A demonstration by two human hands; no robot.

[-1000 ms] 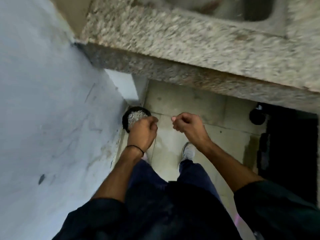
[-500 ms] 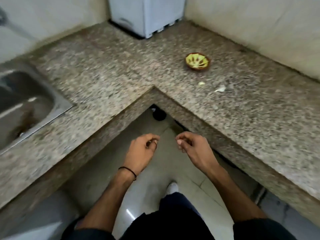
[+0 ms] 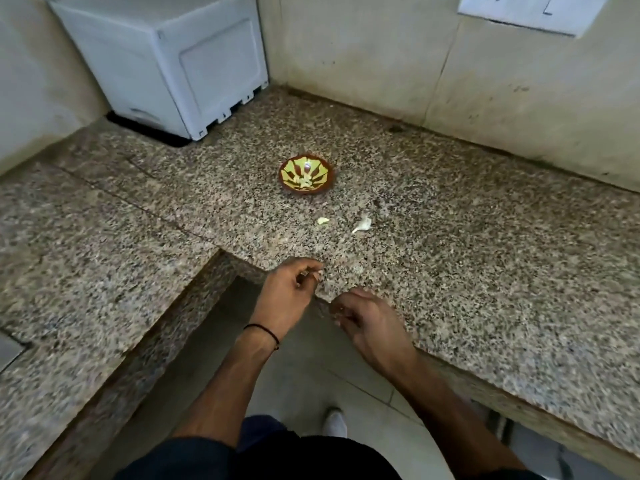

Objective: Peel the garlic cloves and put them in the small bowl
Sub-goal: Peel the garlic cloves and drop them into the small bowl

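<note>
A small brown bowl (image 3: 306, 174) with a yellow-green pattern inside stands on the granite counter (image 3: 467, 271). In front of it lie a small peeled garlic clove (image 3: 322, 220) and a white garlic clove with a pointed tail (image 3: 362, 225). My left hand (image 3: 287, 292) hovers at the counter's inner corner, fingers curled, thumb and fingertips close together. Just to the right and nearer, my right hand (image 3: 367, 320) hangs over the counter edge with its fingers curled under. I see nothing held in either hand. Both hands are well short of the cloves.
A white box-shaped appliance (image 3: 166, 64) stands in the back corner against the wall. The counter is L-shaped, and a sink edge (image 3: 8, 351) shows at the far left. A wall socket plate (image 3: 533, 8) is at the upper right. My shoe (image 3: 334, 424) stands on the tiled floor.
The view swung from a black bin on the floor up to the counter corner. Both hands moved forward to the counter edge, and the bowl and cloves came closer.
</note>
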